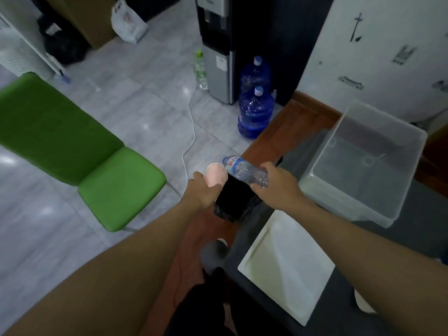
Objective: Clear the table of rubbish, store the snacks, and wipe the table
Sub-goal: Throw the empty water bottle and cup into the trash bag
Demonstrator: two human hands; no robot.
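We hold a clear plastic bottle [246,169] tilted over a black rubbish bag [234,202] at the tabletop's [294,117] left edge, our right grip [275,179] clamped on it; our left grip [204,187] clasps a pink cup [215,175] beside it.

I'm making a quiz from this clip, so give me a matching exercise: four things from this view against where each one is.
Things:
1. plastic bottle
2. pink cup
3. clear bin
4. green chair

Places:
A. on the floor, left of the table
B. in the right hand
C. on the table, at right
D. in the left hand

Pairs: 1-B, 2-D, 3-C, 4-A
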